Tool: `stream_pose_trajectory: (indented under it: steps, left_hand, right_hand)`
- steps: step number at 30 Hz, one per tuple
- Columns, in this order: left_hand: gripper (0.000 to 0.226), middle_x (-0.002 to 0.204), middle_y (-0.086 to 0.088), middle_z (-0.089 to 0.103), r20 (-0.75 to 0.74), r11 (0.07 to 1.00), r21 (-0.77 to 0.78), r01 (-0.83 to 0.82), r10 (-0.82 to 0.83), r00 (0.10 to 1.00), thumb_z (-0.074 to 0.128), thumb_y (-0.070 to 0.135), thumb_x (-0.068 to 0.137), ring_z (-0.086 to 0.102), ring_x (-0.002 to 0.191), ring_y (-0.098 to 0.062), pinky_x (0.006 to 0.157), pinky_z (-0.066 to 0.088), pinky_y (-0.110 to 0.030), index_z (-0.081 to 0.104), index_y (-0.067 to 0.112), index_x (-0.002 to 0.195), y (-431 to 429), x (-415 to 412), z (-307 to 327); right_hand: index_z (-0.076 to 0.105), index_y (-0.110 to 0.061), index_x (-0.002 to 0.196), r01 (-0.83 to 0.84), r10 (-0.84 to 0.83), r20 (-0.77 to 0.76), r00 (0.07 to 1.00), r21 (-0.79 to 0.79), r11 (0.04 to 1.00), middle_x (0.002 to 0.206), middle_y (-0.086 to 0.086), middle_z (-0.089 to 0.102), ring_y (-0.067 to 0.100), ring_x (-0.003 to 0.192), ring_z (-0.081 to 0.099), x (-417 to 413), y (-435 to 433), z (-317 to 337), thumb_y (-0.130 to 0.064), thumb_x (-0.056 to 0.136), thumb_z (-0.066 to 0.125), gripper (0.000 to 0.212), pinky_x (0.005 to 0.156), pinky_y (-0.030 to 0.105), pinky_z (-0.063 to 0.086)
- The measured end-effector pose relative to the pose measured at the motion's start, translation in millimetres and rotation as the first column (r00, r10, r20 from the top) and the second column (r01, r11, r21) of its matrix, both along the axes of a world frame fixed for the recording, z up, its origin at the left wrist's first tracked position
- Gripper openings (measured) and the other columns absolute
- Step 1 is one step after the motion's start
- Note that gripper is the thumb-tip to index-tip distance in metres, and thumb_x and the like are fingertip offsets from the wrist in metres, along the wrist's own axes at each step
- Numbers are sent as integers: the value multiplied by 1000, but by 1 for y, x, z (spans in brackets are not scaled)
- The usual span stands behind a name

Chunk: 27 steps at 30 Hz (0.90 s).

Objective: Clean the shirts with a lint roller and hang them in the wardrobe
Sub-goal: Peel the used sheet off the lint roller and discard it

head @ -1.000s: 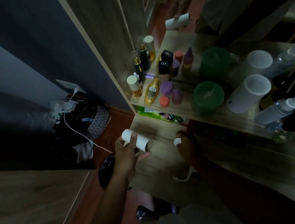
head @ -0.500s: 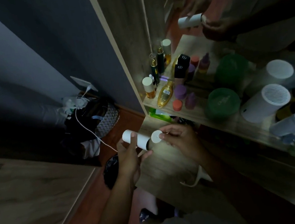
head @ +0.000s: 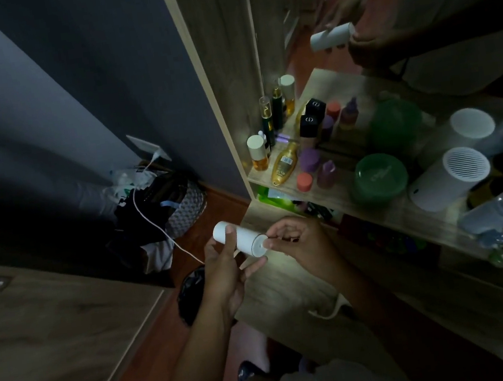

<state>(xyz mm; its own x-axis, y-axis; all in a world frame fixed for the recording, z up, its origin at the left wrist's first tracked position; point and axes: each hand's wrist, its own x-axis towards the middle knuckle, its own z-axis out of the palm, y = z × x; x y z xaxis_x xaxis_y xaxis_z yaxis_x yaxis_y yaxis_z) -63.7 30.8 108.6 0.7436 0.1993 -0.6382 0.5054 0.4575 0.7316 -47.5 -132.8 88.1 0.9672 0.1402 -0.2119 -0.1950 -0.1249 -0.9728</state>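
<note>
Holding a white cylinder, apparently the lint roller (head: 240,238), in front of us just below frame centre, we keep it nearly level, one rounded end toward 10 o'clock and the flat end cap toward 4 o'clock. Our left hand (head: 223,275) comes up from 6 o'clock and wraps the barrel, thumb laid across the top and fingers curled beneath, so the hand is closed around the roller. Our right hand (head: 300,245) meets it from 3 o'clock, loosely curled; its fingertips (head: 269,245) touch the flat end cap, though we cannot tell whether they pinch anything there.

Beneath the hands lies a pale wooden desk surface (head: 289,288), with a white cord (head: 328,310) resting on it at 5 o'clock of the roller. At 2 o'clock a shelf (head: 334,193) carries toiletries: an amber bottle (head: 285,163) lying on its side, a white-capped bottle (head: 259,156), purple bottles (head: 308,159), a green lidded tub (head: 379,177), a white slotted cylinder (head: 450,178) and a clear spray bottle (head: 501,210). A mirror (head: 330,1) behind the shelf, at 1 o'clock, repeats the roller and both hands.

At 9 o'clock of the roller a heap of bags (head: 165,209) sits on the reddish floor (head: 158,365) against a dark blue wall (head: 83,84), and a white cable (head: 158,229) runs from a wall socket (head: 147,146) toward our hands. A wooden panel (head: 53,331) fills the 8 o'clock corner.
</note>
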Motion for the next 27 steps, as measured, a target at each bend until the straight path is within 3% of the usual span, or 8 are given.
stream_pose_trajectory:
  steps: [3, 7, 10, 16, 19, 22, 25, 27]
  left_hand:
    - [49, 134, -21, 55, 16, 1000, -17, 5, -4, 1000, 60, 35, 98, 75, 91, -22, 68, 61, -42, 43, 14, 139, -1, -1, 2]
    - [46, 139, -22, 51, 35, 998, -67, 2, 0, 999, 60, 28, 99, 74, 98, -29, 66, 61, -42, 41, 20, 140, -1, -1, 4]
    - [45, 139, -21, 50, 67, 998, -59, 15, -11, 998, 61, 25, 99, 66, 115, -38, 65, 61, -43, 41, 22, 139, -4, -2, 4]
    - [50, 126, -9, 56, 121, 998, 49, 28, -34, 992, 64, 21, 96, 66, 108, -30, 67, 61, -44, 41, 25, 140, -9, -1, 4]
    - [51, 127, -7, 56, 147, 990, 122, 65, -83, 986, 66, 22, 95, 66, 107, -27, 67, 60, -43, 42, 26, 140, -9, 0, 1]
    - [52, 129, -9, 55, 156, 981, 168, 96, -123, 980, 67, 24, 93, 66, 107, -28, 69, 59, -44, 43, 25, 140, -9, 2, -2]
    - [51, 128, -11, 55, 161, 978, 178, 112, -142, 977, 67, 24, 94, 66, 105, -29, 71, 59, -47, 43, 23, 139, -9, 5, -4]
    - [50, 126, -11, 56, 164, 976, 183, 118, -149, 975, 66, 23, 94, 66, 104, -29, 70, 60, -47, 43, 23, 139, -8, 6, -4]
  right_hand:
    - [72, -14, 84, 2, 1, 53, 999, -59, 998, 81, -2, 74, 15, 77, 68, -1, 2, -3, -18, 76, 83, 14, 68, 30, 55]
    - [71, -15, 81, -14, 19, 70, 997, -77, 997, 78, -2, 74, 12, 72, 68, -4, -1, -7, -15, 76, 83, 13, 65, 27, 54]
    - [70, -19, 81, -12, 23, 90, 996, -113, 993, 79, -2, 74, 16, 74, 68, -6, -6, -14, -23, 75, 82, 14, 65, 30, 55]
    - [66, -17, 96, 130, -147, -42, 988, -273, 953, 88, -3, 68, 11, 79, 64, -17, -33, -69, -18, 89, 71, 9, 65, 19, 48]
    - [62, -6, 114, 100, -190, -142, 971, -478, 873, 100, 4, 65, 13, 89, 60, -31, -52, -102, -23, 93, 65, 27, 68, 14, 42]
    - [55, -5, 130, 45, -213, -184, 960, -649, 760, 119, 13, 64, 24, 105, 62, -47, -67, -121, -35, 97, 57, 45, 82, 30, 50]
    - [56, -10, 126, -17, -186, -175, 967, -771, 637, 105, 7, 64, 14, 83, 57, -59, -73, -125, -38, 99, 51, 39, 63, 19, 39]
    - [56, -13, 126, -90, -167, -228, 959, -808, 583, 105, 5, 65, 13, 83, 58, -65, -72, -125, -42, 100, 48, 40, 61, 18, 36]
